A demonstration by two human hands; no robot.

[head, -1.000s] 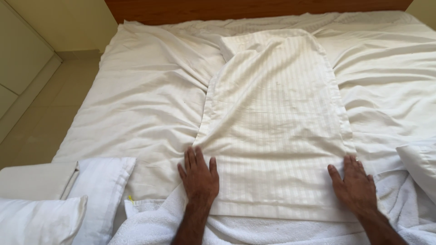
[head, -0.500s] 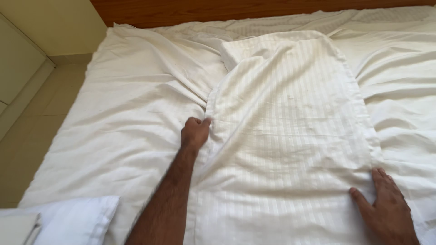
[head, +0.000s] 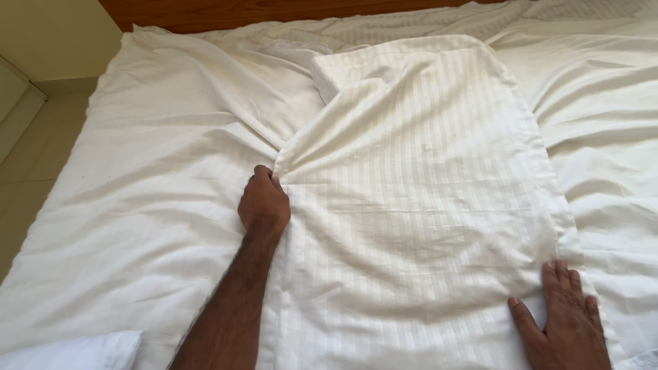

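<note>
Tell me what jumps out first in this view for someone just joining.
A striped white cover lies down the middle of the bed sheet. The left hand grips the cover's bunched left edge, while the right hand lies flat on its lower right corner.

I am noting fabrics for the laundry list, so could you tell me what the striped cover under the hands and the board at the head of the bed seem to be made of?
The striped cover looks like woven cotton-type cloth with a faint satin sheen: tone-on-tone stripes, soft creases. The headboard looks like reddish-brown wood or veneer, smooth; I cannot tell which.
</note>
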